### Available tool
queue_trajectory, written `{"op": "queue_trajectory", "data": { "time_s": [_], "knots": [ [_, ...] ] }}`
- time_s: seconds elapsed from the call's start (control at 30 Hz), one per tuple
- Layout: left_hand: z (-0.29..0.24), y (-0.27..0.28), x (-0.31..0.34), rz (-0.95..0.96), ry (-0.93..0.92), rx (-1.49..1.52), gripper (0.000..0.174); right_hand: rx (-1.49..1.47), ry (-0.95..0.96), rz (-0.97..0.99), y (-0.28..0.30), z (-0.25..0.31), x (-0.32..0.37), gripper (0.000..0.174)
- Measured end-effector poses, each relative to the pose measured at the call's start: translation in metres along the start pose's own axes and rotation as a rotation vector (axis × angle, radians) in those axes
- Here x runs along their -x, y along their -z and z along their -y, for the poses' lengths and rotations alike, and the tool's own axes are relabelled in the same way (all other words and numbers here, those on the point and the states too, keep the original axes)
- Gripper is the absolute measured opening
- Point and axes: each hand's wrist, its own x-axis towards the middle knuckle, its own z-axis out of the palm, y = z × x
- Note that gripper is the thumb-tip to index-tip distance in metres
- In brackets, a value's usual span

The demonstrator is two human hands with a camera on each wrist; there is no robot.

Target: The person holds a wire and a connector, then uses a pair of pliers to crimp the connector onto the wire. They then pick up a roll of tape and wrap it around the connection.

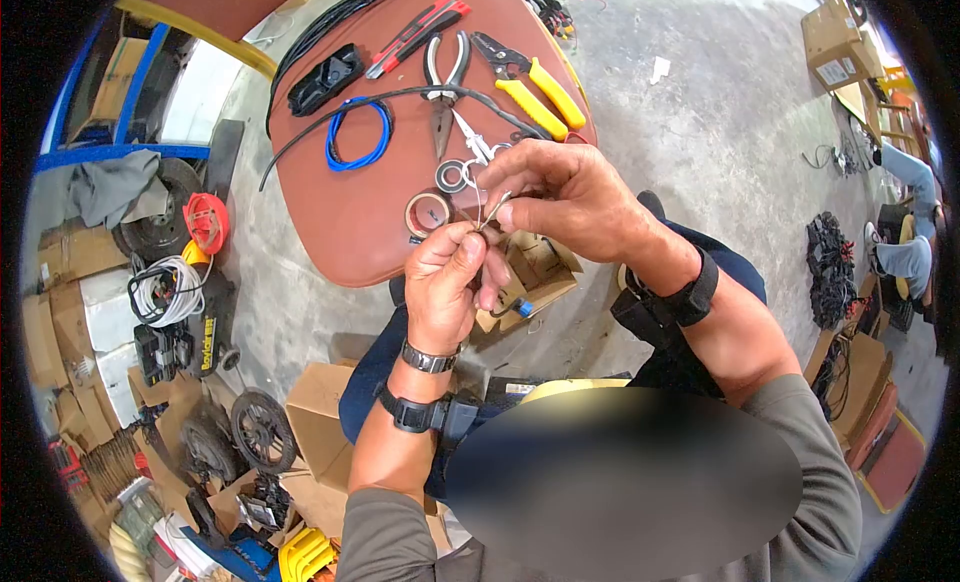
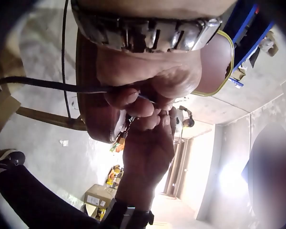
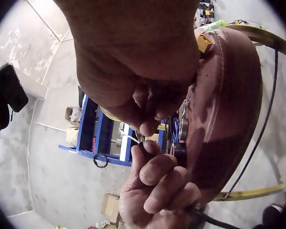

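In the head view the left hand pinches a dark cable end between thumb and fingers. The right hand, just beside it, pinches thin wire strands at that end. A blue-tipped connector hangs below the left fingers. From the left hand in the left wrist view, a dark cable runs to the left edge; the right hand meets its fingertips. Pale strands show between the right hand and left hand in the right wrist view.
A brown padded seat bears pliers, yellow-handled cutters, white scissors, tape rolls, a blue wire coil, a red knife and a black tray. An open carton stands below the hands.
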Motion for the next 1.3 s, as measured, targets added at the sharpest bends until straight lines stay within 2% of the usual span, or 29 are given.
{"op": "queue_trajectory", "data": {
  "time_s": [0.27,0.43,0.53,0.67,0.83,1.13,1.23,1.3],
  "knots": [
    [0.0042,0.0039,-0.0014,-0.017,-0.026,-0.015,0.024,0.029,0.034,-0.019,-0.0023,-0.0043,-0.0011,0.034],
    [0.002,-0.0009,0.0,-0.056,-0.099,-0.144,0.018,0.093,-0.037,-0.054,-0.0013,-0.0014,-0.0015,0.034],
    [0.0019,-0.0033,0.0004,-0.062,-0.134,-0.212,0.015,-0.054,-0.013,-0.061,0.0013,-0.0042,-0.0029,0.033],
    [0.0009,-0.0048,0.0023,-0.057,-0.175,-0.337,0.013,-0.007,-0.022,-0.074,0.0029,-0.0025,-0.0027,0.032],
    [0.0019,-0.0021,0.0026,-0.046,-0.161,-0.341,0.015,-0.027,-0.052,-0.055,0.0018,0.0015,-0.0025,0.025],
    [0.0022,0.0001,0.0023,-0.037,-0.126,-0.269,0.021,-0.042,-0.015,-0.049,0.0003,0.0006,-0.0025,0.032],
    [0.0016,-0.0004,0.0022,-0.024,-0.105,-0.26,0.023,0.013,0.015,-0.039,0.0005,-0.0016,-0.0021,0.024],
    [0.0012,0.0,0.0014,-0.016,-0.089,-0.248,0.023,-0.017,-0.02,-0.02,-0.0004,-0.0012,-0.0011,0.032]
  ]
}}
